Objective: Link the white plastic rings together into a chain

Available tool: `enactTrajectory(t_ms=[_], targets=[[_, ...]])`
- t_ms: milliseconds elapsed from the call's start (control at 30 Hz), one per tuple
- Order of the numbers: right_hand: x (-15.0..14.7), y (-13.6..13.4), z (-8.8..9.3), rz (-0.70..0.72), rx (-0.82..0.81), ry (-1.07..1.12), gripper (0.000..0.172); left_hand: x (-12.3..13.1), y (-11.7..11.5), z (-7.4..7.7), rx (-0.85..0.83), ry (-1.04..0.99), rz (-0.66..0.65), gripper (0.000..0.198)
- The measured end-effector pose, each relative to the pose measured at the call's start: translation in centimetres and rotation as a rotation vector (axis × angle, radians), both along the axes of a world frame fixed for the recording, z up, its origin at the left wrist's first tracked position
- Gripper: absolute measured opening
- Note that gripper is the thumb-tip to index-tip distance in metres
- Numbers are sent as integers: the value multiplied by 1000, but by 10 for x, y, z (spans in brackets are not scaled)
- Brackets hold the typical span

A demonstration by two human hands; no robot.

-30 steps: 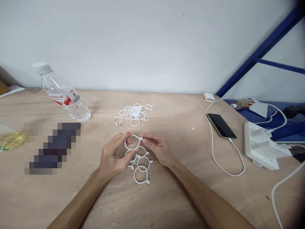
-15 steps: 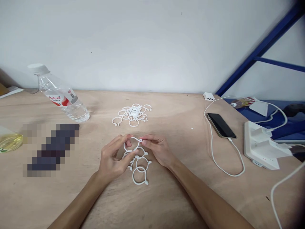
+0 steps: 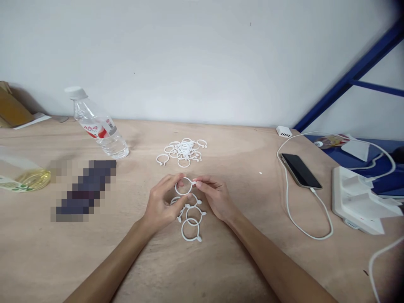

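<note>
Both my hands meet over the middle of the wooden table (image 3: 221,261). My left hand (image 3: 162,205) and my right hand (image 3: 215,197) pinch the same white plastic ring (image 3: 184,186) from either side, the right fingertips at its clasp. Below that ring a short chain of linked white rings (image 3: 191,222) lies on the table toward me. A loose pile of white rings (image 3: 183,150) sits farther back, apart from both hands.
A clear water bottle (image 3: 97,126) lies at the back left, a bottle of yellow liquid (image 3: 23,179) at the left edge, a blurred dark patch (image 3: 83,189) between. Right: a phone (image 3: 300,170) on a white cable (image 3: 293,212), a white power strip (image 3: 358,200), a blue frame (image 3: 347,75).
The view has shifted slightly, so everything sits a little further right in the frame. Both hands stay pinched on the same ring, with only small finger movements.
</note>
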State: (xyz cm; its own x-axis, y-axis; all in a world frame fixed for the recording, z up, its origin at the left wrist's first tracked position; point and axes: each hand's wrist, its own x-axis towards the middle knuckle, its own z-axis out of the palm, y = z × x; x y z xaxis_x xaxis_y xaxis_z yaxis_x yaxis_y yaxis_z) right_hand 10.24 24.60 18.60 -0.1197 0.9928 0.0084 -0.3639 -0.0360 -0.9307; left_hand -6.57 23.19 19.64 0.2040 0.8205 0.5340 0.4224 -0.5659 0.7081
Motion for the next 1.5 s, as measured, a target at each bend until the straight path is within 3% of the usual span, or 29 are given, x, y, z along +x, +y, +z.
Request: enactTrajectory(t_ms=[233, 333, 433, 600, 767, 933, 1067, 1233, 1500], targets=[[-7, -5, 2, -64, 114, -288, 7, -3, 0, 5, -122, 68, -101, 42], [-9, -8, 4, -72, 293, -447, 8, -5, 15, 3, -145, 71, 35, 36], [-9, -8, 5, -122, 413, -512, 9, -3, 38, -4, -115, 263, 191, 37], [-7, -4, 1, -215, 338, -476, 12, 5, 58, -11, -56, 617, 251, 34], [-8, -4, 1, -203, 326, -451, 10, 7, 55, -1, -60, 710, 252, 29], [-7, -2, 0, -236, 266, -396, 12, 2, 50, 8, -142, 596, 212, 24], [-5, 2, -2, -278, 117, -273, 16, -5, 26, 9, -47, 363, 124, 24], [-2, -1, 4, -71, 39, -111, 21, -8, -7, 6, 168, 251, 60, 23], [2, -2, 5, 86, 57, -106, 15, -5, -9, 2, 238, 192, 100, 30]])
